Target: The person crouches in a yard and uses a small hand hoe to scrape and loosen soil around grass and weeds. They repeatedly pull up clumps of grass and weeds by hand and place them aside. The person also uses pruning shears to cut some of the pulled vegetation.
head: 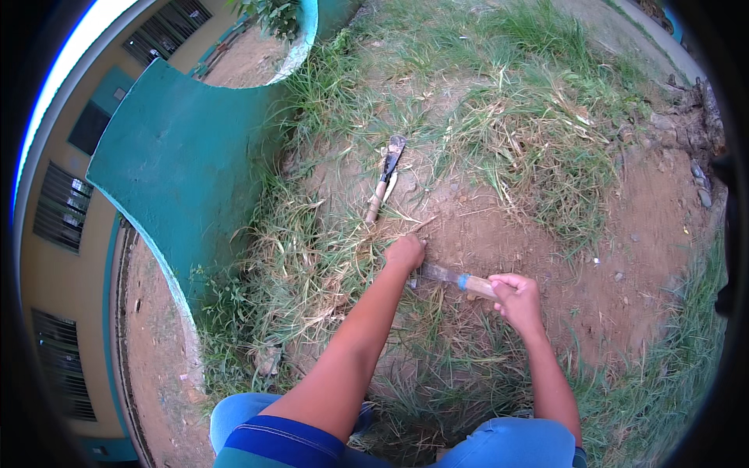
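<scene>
My right hand [518, 301] grips the wooden handle [480, 287] of a hand tool with a flat metal blade [439, 272]. A blue band [463, 281] wraps the handle where it meets the blade. The blade points left, and its far end is close under my left hand [405, 253]. Those left fingers are curled down at the edge of cut grass, and I cannot tell whether they hold anything. A thin dry stalk [425, 223] sticks out just beyond them. Farther ahead, a second wooden-handled tool [377, 200] with a dark metal blade [396, 150] lies on the soil.
Loose cut grass [327, 275] lies along a curved green wall [193, 158] on the left. A grass heap [550, 158] is ahead right, beside bare soil [497, 234]. Stones [702, 181] and rough wood or roots [696, 123] edge the far right. My knees [509, 444] are below.
</scene>
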The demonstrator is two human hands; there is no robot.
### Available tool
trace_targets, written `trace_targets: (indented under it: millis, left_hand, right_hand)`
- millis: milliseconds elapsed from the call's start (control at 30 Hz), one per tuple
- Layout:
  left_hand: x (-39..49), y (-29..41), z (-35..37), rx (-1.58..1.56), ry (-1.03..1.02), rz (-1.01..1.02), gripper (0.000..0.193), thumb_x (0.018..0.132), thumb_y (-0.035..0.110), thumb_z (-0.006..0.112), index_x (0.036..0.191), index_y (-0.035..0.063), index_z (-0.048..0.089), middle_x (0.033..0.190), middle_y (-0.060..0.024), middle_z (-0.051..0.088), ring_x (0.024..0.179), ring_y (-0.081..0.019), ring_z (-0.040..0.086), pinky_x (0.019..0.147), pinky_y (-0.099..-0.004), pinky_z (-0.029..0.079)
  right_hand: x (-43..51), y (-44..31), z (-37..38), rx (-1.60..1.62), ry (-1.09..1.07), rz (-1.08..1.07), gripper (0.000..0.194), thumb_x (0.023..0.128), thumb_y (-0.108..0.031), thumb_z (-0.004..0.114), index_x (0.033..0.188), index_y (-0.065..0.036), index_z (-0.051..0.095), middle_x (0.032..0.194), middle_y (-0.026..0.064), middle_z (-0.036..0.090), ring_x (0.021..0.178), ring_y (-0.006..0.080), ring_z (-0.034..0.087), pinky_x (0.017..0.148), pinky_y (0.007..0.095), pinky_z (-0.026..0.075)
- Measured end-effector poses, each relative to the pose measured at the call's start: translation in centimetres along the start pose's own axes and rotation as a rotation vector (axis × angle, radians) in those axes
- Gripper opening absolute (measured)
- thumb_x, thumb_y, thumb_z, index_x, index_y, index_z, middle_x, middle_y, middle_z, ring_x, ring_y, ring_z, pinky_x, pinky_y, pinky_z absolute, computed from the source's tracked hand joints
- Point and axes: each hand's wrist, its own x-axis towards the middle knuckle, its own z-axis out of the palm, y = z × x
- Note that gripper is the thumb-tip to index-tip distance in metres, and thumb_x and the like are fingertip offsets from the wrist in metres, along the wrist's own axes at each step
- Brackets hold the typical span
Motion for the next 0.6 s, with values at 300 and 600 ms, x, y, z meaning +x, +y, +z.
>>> trace_targets:
  millis: [300,600]
  left_hand:
    - [1.3,-1.5,3.5,0.014,0.019,0.112,0.035,0.086,0.033,0.053,0.105,0.0041,0.058,0.1,-0.022,0.062,0.095,-0.0371,0.06,0.082,-0.045,0.048]
    - [2.5,-1.1,1.3,-0.026,0.065,0.006,0.026,0.083,0.019,0.05,0.102,0.005,0.062,0.106,-0.0225,0.06,0.099,-0.0371,0.058,0.086,-0.0437,0.047]
  right_hand:
    - [-3.5,-6.3,-10.2,-0.047,0.081,0.009,0.016,0.081,-0.01,0.061,0.091,0.002,0.065,0.062,0.0042,0.06,0.043,0.0056,0.051,0.036,0.0167,0.036]
    - [-0.9,-1.7,-1.9,0.019,0.034,0.034,0.016,0.083,-0.011,0.061,0.094,0.0,0.066,0.065,0.0035,0.06,0.046,0.0062,0.052,0.04,0.0198,0.039]
